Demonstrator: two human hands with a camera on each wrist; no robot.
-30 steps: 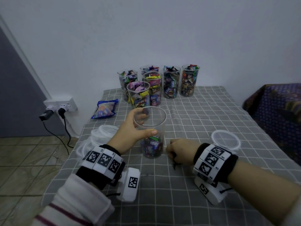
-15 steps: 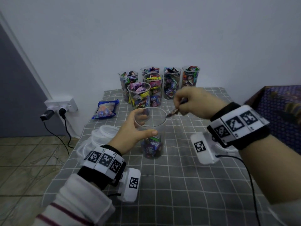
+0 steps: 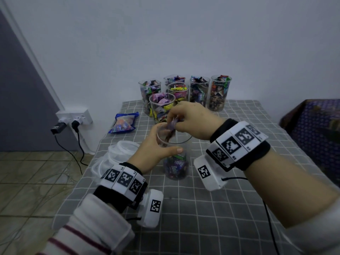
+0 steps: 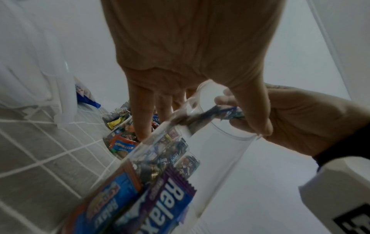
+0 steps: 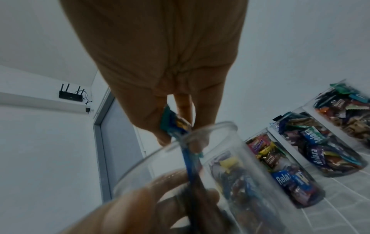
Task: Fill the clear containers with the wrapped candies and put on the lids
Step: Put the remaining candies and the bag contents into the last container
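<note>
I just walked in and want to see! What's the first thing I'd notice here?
The two hands in the middle: the left hand grips a clear container while the right hand pinches a wrapped candy over its mouth. Behind stand six filled containers of bright candies by the wall.

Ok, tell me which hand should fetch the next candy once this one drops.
The right hand. It pinches the candy over the container mouth and will probably be free after letting go. The left hand grips the container near its rim and should steady it.
</note>
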